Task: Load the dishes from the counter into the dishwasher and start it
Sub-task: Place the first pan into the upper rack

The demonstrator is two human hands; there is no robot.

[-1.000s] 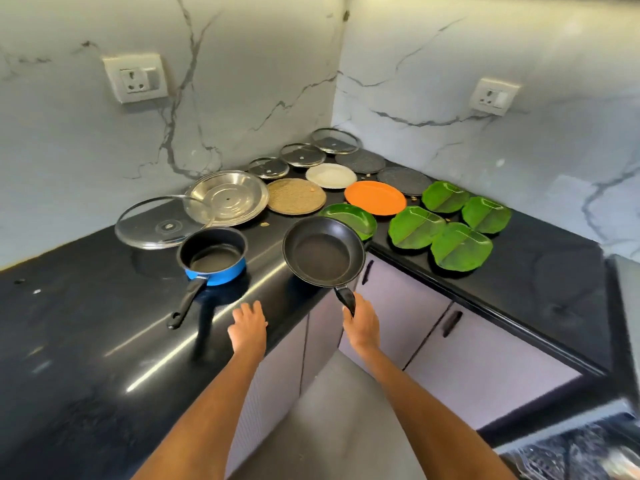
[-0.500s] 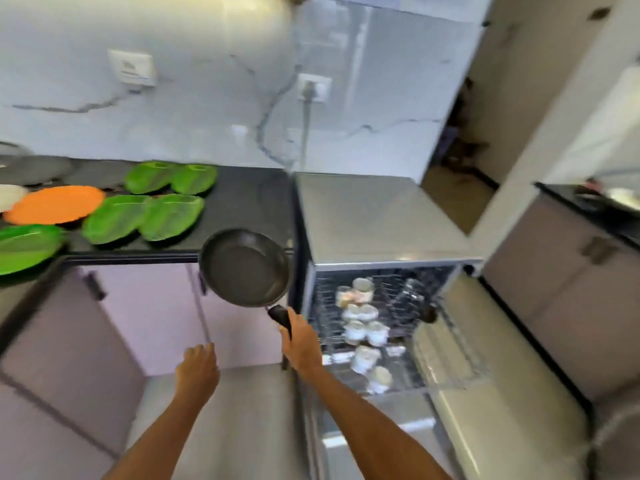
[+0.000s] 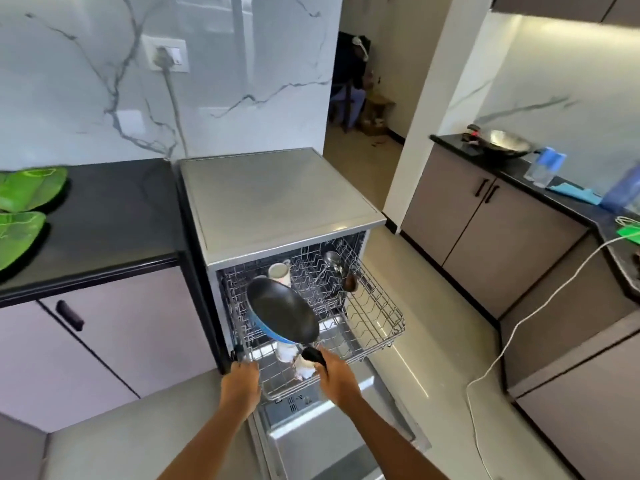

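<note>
My right hand (image 3: 337, 375) grips the black handle of a black frying pan (image 3: 282, 315) with a blue underside. The pan hangs tilted over the left half of the dishwasher's pulled-out upper rack (image 3: 381, 317). My left hand (image 3: 240, 382) is at the rack's front left corner, fingers curled on its wire rim. White cups (image 3: 280, 273) stand in the rack, partly hidden by the pan, and a steel ladle (image 3: 334, 261) lies at its back. The dishwasher (image 3: 277, 192) stands open with its door (image 3: 329, 441) down beneath my arms.
Two green leaf-shaped plates (image 3: 31, 188) lie at the left end of the black counter (image 3: 114, 216). Across the aisle, a second counter carries a steel wok (image 3: 505, 143) and blue bottles (image 3: 547, 166). A white cable (image 3: 502, 358) hangs from it to the floor.
I turned right from the counter to the dishwasher. My right hand carried the pan down over the upper rack, and my left hand moved to the rack's front corner.
</note>
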